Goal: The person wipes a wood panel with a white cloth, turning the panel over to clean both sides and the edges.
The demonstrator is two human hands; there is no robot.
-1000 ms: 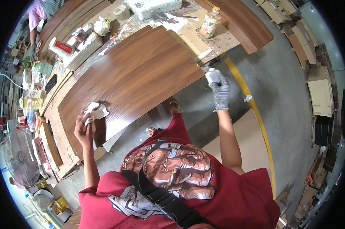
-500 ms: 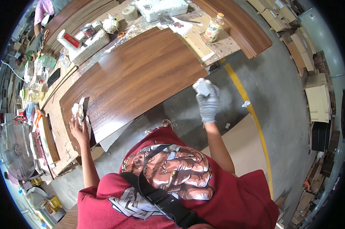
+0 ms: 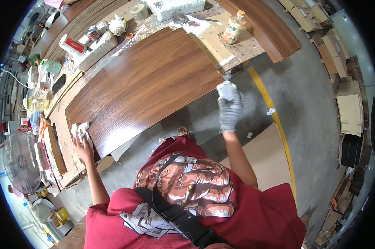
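Gripping a white block (image 3: 226, 90) in your gloved right hand (image 3: 230, 110), fingers on a crumpled white cloth (image 3: 82, 130) at your left

From the head view, your right hand, in a grey striped knit glove, has its fingers closed around the block. It is held just beside the near right corner of the brown wood-grain panel (image 3: 148, 89); you cannot tell from this angle whether block and panel touch. Your bare left hand (image 3: 84, 149) has its fingers stretched over the cloth at the panel's left end; whether they pinch it or only press on it, you cannot tell.

The panel lies flat, slanting across the paint-spotted workbench (image 3: 253, 49) in front of you, its near long edge out over the grey floor (image 3: 308, 124). Beyond its far edge you have a white tub with a red label (image 3: 72, 45) at left and a white foam box (image 3: 175, 8) further back. An orange-capped bottle (image 3: 234, 29) stands upright at right, near stacked brown boards (image 3: 274, 33). To your left, a round fan (image 3: 22, 162) stands near the bench; a yellow line (image 3: 273, 110) crosses the floor to your right.
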